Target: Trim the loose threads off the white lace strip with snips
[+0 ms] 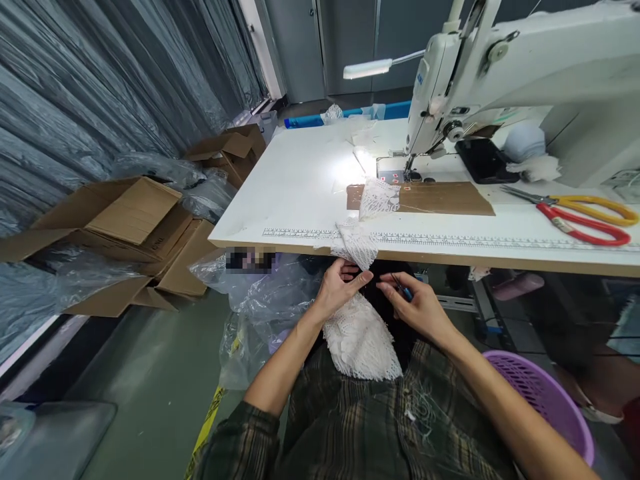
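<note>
A strip of white lace (356, 243) hangs over the table's front edge and continues into a bunched heap of lace (363, 337) on my lap. My left hand (340, 287) is closed on the lace just below that edge, thumb pointing right. To its right, my right hand (413, 307) grips a small blue-handled tool (404, 288) with a thin dark tip; its exact kind is hard to make out. The two hands are a short way apart. The upper end of the lace lies across a brown cardboard strip (445, 199) in front of the sewing machine needle.
A white sewing machine (435, 87) with a lit lamp (367, 69) stands on the white table (285, 180). Red-and-yellow-handled scissors (583, 217) lie at the right. Open cardboard boxes (135, 213) and plastic bags (280, 293) are at the left, a purple basket (545, 400) at lower right.
</note>
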Available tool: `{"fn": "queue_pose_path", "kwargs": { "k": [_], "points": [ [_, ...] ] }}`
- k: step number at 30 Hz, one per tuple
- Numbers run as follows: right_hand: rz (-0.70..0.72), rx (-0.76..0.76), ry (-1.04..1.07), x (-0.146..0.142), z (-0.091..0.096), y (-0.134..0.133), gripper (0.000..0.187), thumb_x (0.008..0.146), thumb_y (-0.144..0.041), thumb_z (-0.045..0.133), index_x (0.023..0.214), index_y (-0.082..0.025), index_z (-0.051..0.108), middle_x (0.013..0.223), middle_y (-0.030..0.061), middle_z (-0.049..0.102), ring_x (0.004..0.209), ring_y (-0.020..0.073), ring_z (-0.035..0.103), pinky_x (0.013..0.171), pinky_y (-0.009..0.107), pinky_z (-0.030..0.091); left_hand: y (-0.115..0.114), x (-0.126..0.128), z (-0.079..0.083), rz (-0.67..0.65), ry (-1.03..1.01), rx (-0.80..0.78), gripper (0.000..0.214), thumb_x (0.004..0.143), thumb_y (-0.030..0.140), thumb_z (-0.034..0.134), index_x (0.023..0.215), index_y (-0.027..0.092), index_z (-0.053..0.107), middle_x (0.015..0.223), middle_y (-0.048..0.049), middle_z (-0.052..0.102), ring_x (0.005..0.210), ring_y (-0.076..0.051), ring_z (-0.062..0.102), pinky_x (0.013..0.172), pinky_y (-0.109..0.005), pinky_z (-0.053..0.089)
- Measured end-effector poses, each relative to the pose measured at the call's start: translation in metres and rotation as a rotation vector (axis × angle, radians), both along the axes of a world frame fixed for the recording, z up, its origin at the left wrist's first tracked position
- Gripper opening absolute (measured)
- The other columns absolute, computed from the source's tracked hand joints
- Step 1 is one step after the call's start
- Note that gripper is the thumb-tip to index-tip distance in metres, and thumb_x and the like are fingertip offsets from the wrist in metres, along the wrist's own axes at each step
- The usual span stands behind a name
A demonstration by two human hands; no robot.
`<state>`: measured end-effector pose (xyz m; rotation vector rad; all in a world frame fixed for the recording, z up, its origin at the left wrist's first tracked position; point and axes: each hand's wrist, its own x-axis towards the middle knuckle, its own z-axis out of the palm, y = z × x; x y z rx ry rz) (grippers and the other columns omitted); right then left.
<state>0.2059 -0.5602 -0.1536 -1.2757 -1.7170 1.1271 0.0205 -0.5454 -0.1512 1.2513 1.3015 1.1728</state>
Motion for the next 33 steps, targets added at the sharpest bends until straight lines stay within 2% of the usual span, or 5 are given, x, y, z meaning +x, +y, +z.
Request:
{"fn": "queue_pose_path", "kwargs": {
  "k": [5, 11, 22, 25, 33],
  "points": [
    [-0.102, 0.037, 0.167, -0.022, 0.019, 0.016, 0.043, 0.086, -0.056, 0.052, 0.096, -0.017, 0.066, 0.070, 0.0025, 0.065, 0.042, 0.0111, 0.053, 0.040, 0.024, 0.042, -0.006, -0.001, 0.008, -0.105, -0.243, -0.099, 0.046, 0.067, 0.053, 0.077, 0.082, 0.010, 0.067, 0.075, -0.0070, 0.068, 0.064, -0.014, 0.061, 0.065, -0.025, 0.051],
    [0.034, -0.087, 0.165, -0.020, 0.020, -0.010, 0.046, 0.088, -0.057, 0.047, 0.075, -0.016, 0.063, 0.060, -0.0010, 0.056, 0.039, 0.0075, 0.043, 0.035, 0.021, 0.033, -0.061, -0.024, 0.002, -0.831, -0.038, -0.241, 0.036, 0.069, 0.048, 0.075, 0.080, 0.014, 0.071, 0.079, -0.0056, 0.071, 0.074, -0.018, 0.064, 0.076, -0.027, 0.051],
    [0.102, 0.011, -0.077, -0.008, 0.007, -0.033, 0.023, 0.088, -0.041, 0.051, 0.087, -0.019, 0.059, 0.069, -0.0014, 0.056, 0.061, 0.0118, 0.045, 0.056, 0.024, 0.037, -0.045, -0.041, 0.024, -0.497, 0.396, 0.022, 0.031, 0.085, 0.046, 0.061, 0.084, 0.016, 0.071, 0.080, -0.0031, 0.067, 0.075, -0.015, 0.059, 0.070, -0.023, 0.044],
    [0.150, 0.072, -0.103, -0.008, 0.011, -0.036, 0.023, 0.089, -0.041, 0.049, 0.090, -0.020, 0.058, 0.069, -0.0013, 0.056, 0.060, 0.0119, 0.046, 0.056, 0.024, 0.037, -0.026, -0.040, 0.023, -0.281, 0.243, 0.057, 0.043, 0.087, 0.055, 0.054, 0.096, 0.016, 0.070, 0.102, -0.0075, 0.067, 0.097, -0.019, 0.059, 0.085, -0.026, 0.044],
    [0.231, 0.179, -0.241, -0.002, 0.008, -0.044, 0.028, 0.083, -0.031, 0.056, 0.108, -0.023, 0.048, 0.087, 0.0022, 0.065, 0.062, 0.0144, 0.056, 0.059, 0.027, 0.039, -0.014, -0.005, 0.002, -0.516, -0.320, -0.240, 0.054, 0.073, 0.056, 0.073, 0.101, 0.010, 0.069, 0.093, -0.0111, 0.070, 0.081, -0.019, 0.066, 0.077, -0.028, 0.048]
  ]
}}
